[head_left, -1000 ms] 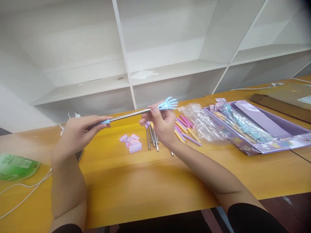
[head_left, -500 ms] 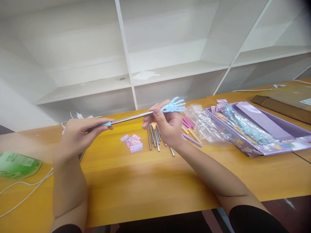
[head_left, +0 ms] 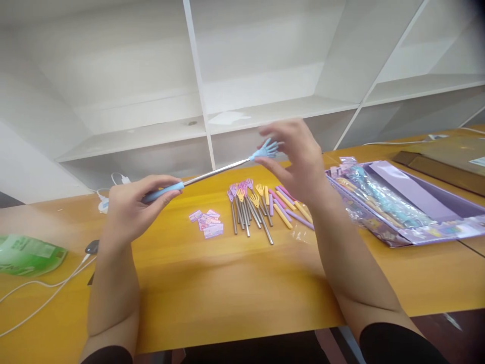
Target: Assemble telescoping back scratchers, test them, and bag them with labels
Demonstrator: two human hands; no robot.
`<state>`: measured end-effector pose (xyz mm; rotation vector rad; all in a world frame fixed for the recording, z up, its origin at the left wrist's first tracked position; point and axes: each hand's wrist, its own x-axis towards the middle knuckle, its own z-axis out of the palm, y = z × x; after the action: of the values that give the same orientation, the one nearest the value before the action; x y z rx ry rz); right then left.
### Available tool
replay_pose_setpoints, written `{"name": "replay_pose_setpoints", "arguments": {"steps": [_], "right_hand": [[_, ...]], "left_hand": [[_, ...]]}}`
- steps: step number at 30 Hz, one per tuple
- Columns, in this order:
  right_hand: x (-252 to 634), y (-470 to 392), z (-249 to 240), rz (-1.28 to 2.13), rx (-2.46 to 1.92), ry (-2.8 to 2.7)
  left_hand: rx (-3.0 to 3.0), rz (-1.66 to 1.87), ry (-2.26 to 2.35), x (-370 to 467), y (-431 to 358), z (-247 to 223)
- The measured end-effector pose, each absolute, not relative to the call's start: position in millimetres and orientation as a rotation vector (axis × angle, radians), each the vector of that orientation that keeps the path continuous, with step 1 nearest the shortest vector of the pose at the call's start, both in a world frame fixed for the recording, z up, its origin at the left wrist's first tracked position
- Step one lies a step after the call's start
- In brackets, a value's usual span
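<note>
A back scratcher with a metal rod (head_left: 217, 172), a pale blue handle and a blue hand-shaped head (head_left: 266, 149) is held up above the table, tilted with its head higher. My left hand (head_left: 131, 210) is closed on the handle, thumb along its underside. Around the head curves my right hand (head_left: 299, 156), fingers apart and slightly blurred; the thumb lies just under the head, and I cannot tell if it touches. Below lie several purple, pink and yellow scratcher heads on metal rods (head_left: 246, 215). Beside them are several loose coloured handles (head_left: 282, 216).
Small printed cards (head_left: 213, 230) lie left of the rods. On the right stands an open purple box (head_left: 401, 235) with wrapped scratchers, and a cardboard box (head_left: 443, 162) behind it. A green packet (head_left: 32, 255) and white cables (head_left: 53, 287) are at left. White shelving (head_left: 265, 114) backs the table.
My right hand has loosened from the rod and risen around the scratcher's head. The blue handle now shows more in my left hand. The scratcher tilts more steeply, uncovering the rods below.
</note>
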<state>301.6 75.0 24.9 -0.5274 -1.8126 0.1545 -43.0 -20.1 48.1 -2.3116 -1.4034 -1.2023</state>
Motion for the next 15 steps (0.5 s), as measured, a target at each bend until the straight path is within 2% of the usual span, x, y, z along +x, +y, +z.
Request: {"name": "replay_pose_setpoints", "arguments": {"steps": [2, 5, 15], "right_hand": [[310.2, 77.2, 23.6, -0.1, -0.511, -1.96], [311.9, 80.7, 19.4, -0.27, -0.48, -2.04], [310.1, 89.3, 15.0, -0.278, -0.413, -2.025]], "left_hand": [[-2.317, -1.238, -1.416, -42.7, -18.6, 48.5], [-2.311, -1.296, -1.469, -43.2, -16.1, 50.0], [-2.359, -1.325, -1.447, -33.1, -6.9, 44.2]]}}
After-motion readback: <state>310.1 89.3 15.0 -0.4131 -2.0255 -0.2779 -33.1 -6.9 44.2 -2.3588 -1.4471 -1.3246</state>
